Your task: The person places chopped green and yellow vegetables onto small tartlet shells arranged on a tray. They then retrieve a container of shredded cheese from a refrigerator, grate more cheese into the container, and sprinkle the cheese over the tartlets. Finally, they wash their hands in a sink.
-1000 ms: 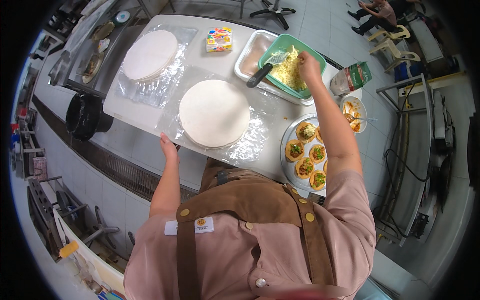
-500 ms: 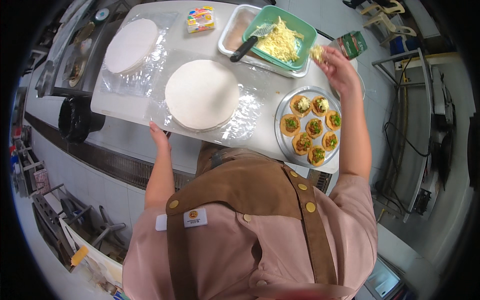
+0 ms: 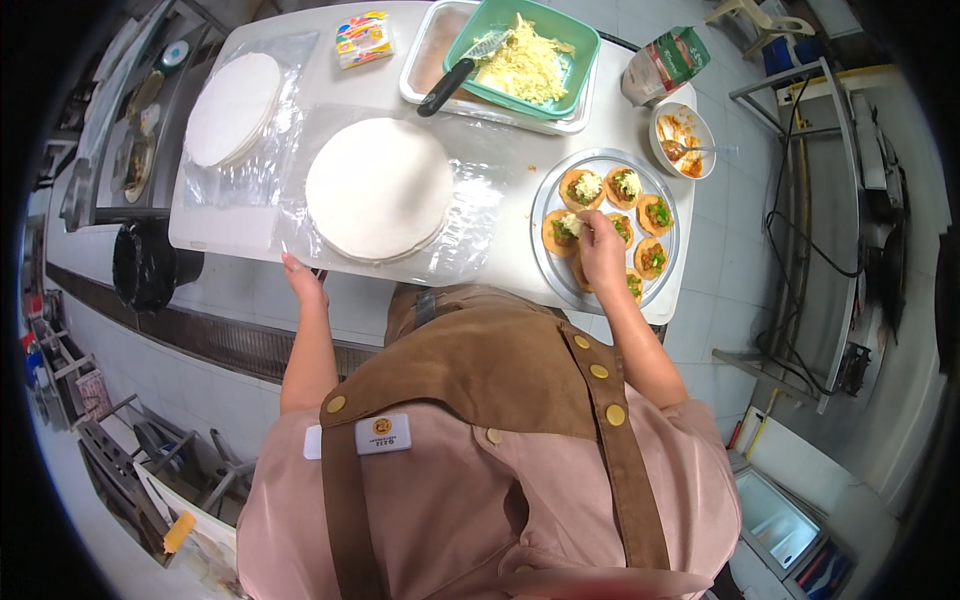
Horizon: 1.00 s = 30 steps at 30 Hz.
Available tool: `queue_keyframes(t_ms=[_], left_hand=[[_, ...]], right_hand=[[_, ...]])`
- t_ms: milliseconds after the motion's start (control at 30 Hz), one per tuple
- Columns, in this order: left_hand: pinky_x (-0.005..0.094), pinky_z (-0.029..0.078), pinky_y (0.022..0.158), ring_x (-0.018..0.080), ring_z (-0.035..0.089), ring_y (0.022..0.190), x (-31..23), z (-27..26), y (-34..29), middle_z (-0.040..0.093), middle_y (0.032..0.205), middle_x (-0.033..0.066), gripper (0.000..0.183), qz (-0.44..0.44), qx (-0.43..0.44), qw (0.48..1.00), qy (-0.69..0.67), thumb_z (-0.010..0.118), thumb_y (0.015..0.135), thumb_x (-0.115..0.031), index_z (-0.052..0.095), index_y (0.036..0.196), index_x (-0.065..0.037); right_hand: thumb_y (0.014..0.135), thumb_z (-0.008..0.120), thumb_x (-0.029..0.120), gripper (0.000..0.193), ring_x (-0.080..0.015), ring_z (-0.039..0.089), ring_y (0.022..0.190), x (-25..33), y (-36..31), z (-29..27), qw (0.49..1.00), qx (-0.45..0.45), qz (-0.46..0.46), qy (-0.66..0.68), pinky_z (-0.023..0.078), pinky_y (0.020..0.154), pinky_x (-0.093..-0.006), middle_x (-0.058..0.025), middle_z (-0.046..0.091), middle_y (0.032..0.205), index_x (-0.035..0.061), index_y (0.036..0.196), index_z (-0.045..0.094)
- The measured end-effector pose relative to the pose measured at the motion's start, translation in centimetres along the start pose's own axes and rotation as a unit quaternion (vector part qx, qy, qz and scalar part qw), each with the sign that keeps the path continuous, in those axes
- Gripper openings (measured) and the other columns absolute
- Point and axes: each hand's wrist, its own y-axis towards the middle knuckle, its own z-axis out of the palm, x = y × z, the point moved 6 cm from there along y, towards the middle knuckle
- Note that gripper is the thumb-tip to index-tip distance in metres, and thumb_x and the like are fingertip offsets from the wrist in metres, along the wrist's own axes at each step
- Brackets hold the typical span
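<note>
Above the left part of a round metal tray (image 3: pixel 545 185), my right hand (image 3: pixel 603 258) pinches a tuft of grated cheese (image 3: pixel 572 224). The cheese is over a small round tostada (image 3: pixel 556 240) topped with meat and greens. Two tostadas at the far side carry cheese, such as one (image 3: pixel 583 189); others show only filling and greens (image 3: pixel 651 258). My hand hides part of the nearer ones. At the table's near edge, my left hand (image 3: pixel 306 282) is closed on the rim, its lower fingers hidden. A green tub (image 3: pixel 590 60) holds more grated cheese and a black-handled grater (image 3: pixel 447 86).
Stacks of white dough rounds (image 3: pixel 380 190) (image 3: pixel 233 110) lie on plastic sheets. A wrapped packet (image 3: pixel 363 40) sits at the back. Right of the tub stand a green pouch (image 3: pixel 668 62) and a white bowl (image 3: pixel 664 116) with red sauce and a spoon. A black bin (image 3: pixel 145 265) is left of the table.
My right hand has come from beside the green tub down and left to the tray, bringing the cheese. The bowl is now uncovered. My left hand stays at the table edge.
</note>
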Motion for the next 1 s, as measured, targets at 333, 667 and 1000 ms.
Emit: queue_keyframes(t_ms=[333,667,1000], left_hand=[[0.0432,0.05,0.086,0.0291,0.054,0.113,0.1,-0.2,0.0,0.048,0.133,0.0133,0.058,0.006,-0.006,1.0,0.002,0.03,0.101,-0.052,0.035,0.139,-0.01],[0.0416,0.049,0.086,0.0269,0.056,0.11,-0.1,0.0,-0.3,0.051,0.132,0.0112,0.057,0.001,-0.011,1.0,0.006,0.027,0.101,-0.053,0.037,0.138,-0.01],[0.0383,0.049,0.078,0.0232,0.058,0.103,0.1,-0.1,0.0,0.054,0.127,0.009,0.055,-0.011,-0.021,1.0,0.01,0.028,0.101,-0.053,0.039,0.136,-0.012]], right_hand=[[0.08,0.06,-0.002,0.014,-0.0351,0.054,0.097,1.2,-1.4,0.9,0.996,0.018,-0.069,-0.058,0.044,0.084,-0.0413,-0.0148,0.056,0.095,0.0037,0.093,0.061],[0.084,0.06,-0.005,0.018,-0.022,0.061,0.079,7.5,8.5,-5.5,0.987,-0.083,-0.138,0.012,0.049,0.072,-0.0293,-0.0098,0.061,0.09,0.0042,0.098,0.067],[0.082,0.064,0.009,0.037,-0.0371,0.052,0.114,11.5,24.9,4.5,0.978,0.066,-0.14,-0.142,0.044,0.097,-0.0431,-0.018,0.054,0.123,0.0115,0.119,0.062]])
